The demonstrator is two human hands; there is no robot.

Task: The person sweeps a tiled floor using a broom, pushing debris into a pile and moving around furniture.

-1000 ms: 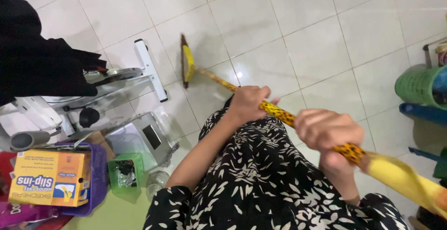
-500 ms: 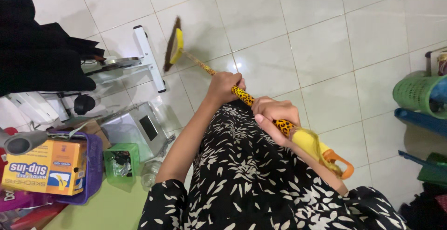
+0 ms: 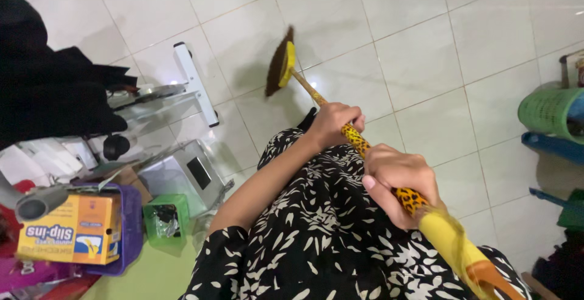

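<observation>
Broom [image 3: 340, 124] held two-handed over the white tiled floor [image 3: 426, 51], dark bristle head [image 3: 278, 63] down on a tile ahead of the black-and-white patterned dress [image 3: 328, 233]. Left hand [image 3: 331, 124] wrapped closed around the leopard-print shaft, lower down; right hand [image 3: 398, 184] clenched shut higher up, just below the yellow grip. Likely trouble: bristles swinging left into the white metal stand [image 3: 194, 84] and the grey scale [image 3: 182, 175] nearby, catching or knocking them. Green basket [image 3: 547, 114] close on the right, easily clipped by the handle's end on a wide stroke. Orange box [image 3: 70, 233] well clear.
</observation>
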